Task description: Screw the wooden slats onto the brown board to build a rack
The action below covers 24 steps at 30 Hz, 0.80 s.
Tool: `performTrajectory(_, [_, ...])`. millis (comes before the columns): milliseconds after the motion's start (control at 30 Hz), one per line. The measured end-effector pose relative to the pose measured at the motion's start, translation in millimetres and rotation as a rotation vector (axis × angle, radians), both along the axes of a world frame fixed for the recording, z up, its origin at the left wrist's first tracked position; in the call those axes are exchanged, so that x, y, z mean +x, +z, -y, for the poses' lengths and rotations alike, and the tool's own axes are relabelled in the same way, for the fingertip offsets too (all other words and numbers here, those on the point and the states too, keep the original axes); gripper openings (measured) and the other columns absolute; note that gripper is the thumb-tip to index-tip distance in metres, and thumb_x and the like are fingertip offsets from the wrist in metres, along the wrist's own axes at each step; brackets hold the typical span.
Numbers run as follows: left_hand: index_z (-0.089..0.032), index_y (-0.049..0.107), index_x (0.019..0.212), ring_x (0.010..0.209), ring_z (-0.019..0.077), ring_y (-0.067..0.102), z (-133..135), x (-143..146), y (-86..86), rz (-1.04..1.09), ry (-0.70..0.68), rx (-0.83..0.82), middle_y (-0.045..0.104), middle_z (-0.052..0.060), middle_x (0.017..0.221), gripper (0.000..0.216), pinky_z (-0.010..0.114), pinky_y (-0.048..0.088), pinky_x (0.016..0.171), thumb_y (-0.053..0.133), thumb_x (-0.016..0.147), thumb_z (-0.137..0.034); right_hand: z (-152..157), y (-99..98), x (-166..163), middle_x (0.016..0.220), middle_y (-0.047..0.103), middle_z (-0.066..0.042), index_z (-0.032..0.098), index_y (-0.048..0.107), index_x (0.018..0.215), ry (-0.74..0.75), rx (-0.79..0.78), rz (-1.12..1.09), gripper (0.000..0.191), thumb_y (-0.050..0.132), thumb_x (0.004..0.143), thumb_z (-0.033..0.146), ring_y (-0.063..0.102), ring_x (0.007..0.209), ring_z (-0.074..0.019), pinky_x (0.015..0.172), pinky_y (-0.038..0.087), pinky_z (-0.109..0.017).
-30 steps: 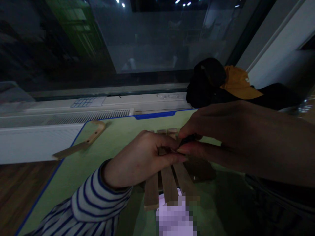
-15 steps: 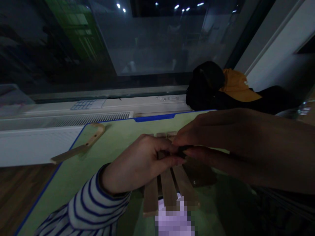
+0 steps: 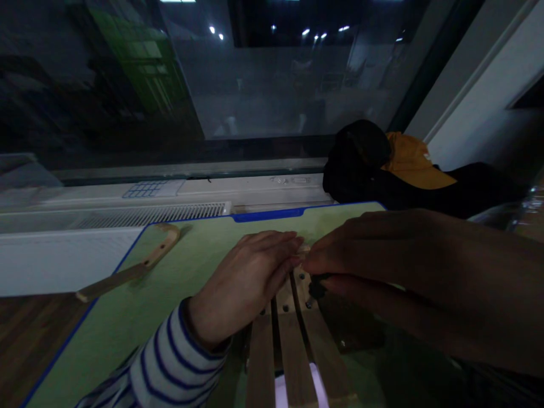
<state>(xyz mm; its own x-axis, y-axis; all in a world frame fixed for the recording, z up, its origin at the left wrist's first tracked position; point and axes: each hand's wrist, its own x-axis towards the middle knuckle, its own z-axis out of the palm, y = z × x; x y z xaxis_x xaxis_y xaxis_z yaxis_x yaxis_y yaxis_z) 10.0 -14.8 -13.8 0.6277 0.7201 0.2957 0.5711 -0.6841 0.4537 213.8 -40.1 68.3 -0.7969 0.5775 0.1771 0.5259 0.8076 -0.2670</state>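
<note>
Three wooden slats (image 3: 293,345) lie side by side on a green mat (image 3: 170,294), with small holes near their far ends. My left hand (image 3: 250,283) rests flat on the slats' far ends, fingers stretched out. My right hand (image 3: 382,266) reaches in from the right and pinches a small dark piece (image 3: 317,288) just over the rightmost slat. I cannot make out what the piece is in the dim light.
A curved wooden part (image 3: 131,266) with holes lies on the mat's far left corner. A black bag (image 3: 361,164) and an orange cap (image 3: 414,161) sit at the back right by the window sill (image 3: 170,190). A dark flat object (image 3: 352,334) lies under my right hand.
My left hand let go of the small dark piece and flattened onto the slats. My right hand keeps the piece and has lowered it toward the rightmost slat. The view tilted down slightly.
</note>
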Motion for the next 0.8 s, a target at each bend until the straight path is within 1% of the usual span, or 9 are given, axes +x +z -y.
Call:
performTrajectory(100, [-0.022, 0.062, 0.111, 0.101, 0.0203, 0.06, -1, 3, -6.7, 0.041, -0.01, -0.003, 0.067, 0.003, 0.112, 0.024, 0.037, 0.044, 0.089, 0.051, 0.089, -0.022, 0, 0.1, 0, 0.096, 0.064, 0.008, 0.027, 0.057, 0.099, -0.005, -0.016, 0.01, 0.02, 0.048, 0.086, 0.014, 0.06, 0.079, -0.0074, 0.066, 0.042, -0.022])
performTrajectory(200, [-0.021, 0.065, 0.107, 0.096, 0.0192, 0.063, -2, 5, -11.7, 0.101, 0.018, 0.022, 0.069, 0.003, 0.107, 0.022, 0.034, 0.045, 0.087, 0.052, 0.089, -0.023, 1, -0.6, 0, 0.102, 0.063, 0.01, 0.028, 0.053, 0.099, -0.001, -0.033, -0.008, 0.022, 0.048, 0.085, 0.012, 0.059, 0.086, -0.0054, 0.07, 0.042, -0.018])
performTrajectory(333, [-0.019, 0.068, 0.1, 0.092, 0.0167, 0.064, -2, 7, -14.8, 0.17, 0.044, 0.052, 0.071, 0.003, 0.101, 0.022, 0.03, 0.045, 0.085, 0.049, 0.091, -0.023, 0, -3.5, 1, 0.107, 0.063, 0.011, 0.032, 0.051, 0.109, -0.006, 0.025, -0.024, 0.029, 0.047, 0.086, 0.015, 0.059, 0.089, -0.0055, 0.074, 0.044, -0.016])
performTrajectory(400, [-0.018, 0.069, 0.099, 0.092, 0.0166, 0.064, -1, 7, -14.3, 0.171, 0.05, 0.059, 0.071, 0.002, 0.101, 0.023, 0.03, 0.045, 0.085, 0.048, 0.091, -0.022, -1, -4.8, 2, 0.109, 0.063, 0.011, 0.033, 0.05, 0.114, -0.017, 0.034, -0.022, 0.036, 0.048, 0.085, 0.013, 0.06, 0.091, -0.0062, 0.075, 0.044, -0.016])
performTrajectory(467, [-0.019, 0.068, 0.1, 0.093, 0.0172, 0.064, 0, 7, -13.2, 0.157, 0.056, 0.058, 0.071, 0.002, 0.101, 0.023, 0.031, 0.045, 0.085, 0.047, 0.091, -0.022, -1, -5.5, 3, 0.108, 0.063, 0.01, 0.033, 0.05, 0.115, -0.028, 0.026, -0.028, 0.039, 0.048, 0.083, 0.01, 0.06, 0.09, -0.0073, 0.074, 0.044, -0.018])
performTrajectory(533, [-0.02, 0.068, 0.1, 0.093, 0.0178, 0.064, 0, 6, -12.4, 0.149, 0.062, 0.059, 0.072, 0.003, 0.1, 0.023, 0.032, 0.045, 0.084, 0.047, 0.091, -0.023, -1, -5.3, 2, 0.102, 0.064, 0.01, 0.032, 0.052, 0.113, -0.024, -0.011, -0.033, 0.039, 0.049, 0.082, 0.008, 0.06, 0.085, -0.0076, 0.069, 0.044, -0.019])
performTrajectory(633, [-0.019, 0.068, 0.099, 0.093, 0.018, 0.064, 0, 6, -13.1, 0.145, 0.069, 0.056, 0.072, 0.003, 0.099, 0.023, 0.033, 0.045, 0.085, 0.047, 0.091, -0.024, 0, -4.3, 0, 0.101, 0.064, 0.009, 0.03, 0.053, 0.112, -0.006, -0.039, -0.056, 0.036, 0.049, 0.084, 0.008, 0.059, 0.085, -0.0056, 0.069, 0.043, -0.017])
performTrajectory(733, [-0.02, 0.068, 0.097, 0.091, 0.0178, 0.065, -1, 7, -14.9, 0.132, 0.071, 0.063, 0.072, 0.002, 0.098, 0.023, 0.034, 0.045, 0.084, 0.046, 0.092, -0.025, 0, -4.9, -1, 0.105, 0.063, 0.011, 0.03, 0.053, 0.11, 0.012, 0.013, -0.094, 0.028, 0.048, 0.087, 0.014, 0.058, 0.09, -0.0028, 0.076, 0.04, -0.012])
performTrajectory(800, [-0.019, 0.067, 0.097, 0.092, 0.0179, 0.064, -1, 7, -13.5, 0.114, 0.074, 0.094, 0.071, 0.002, 0.098, 0.022, 0.033, 0.045, 0.084, 0.047, 0.091, -0.025, -1, -6.2, -1, 0.105, 0.063, 0.012, 0.031, 0.054, 0.109, 0.004, 0.051, -0.082, 0.026, 0.049, 0.088, 0.017, 0.058, 0.089, -0.0029, 0.076, 0.04, -0.013])
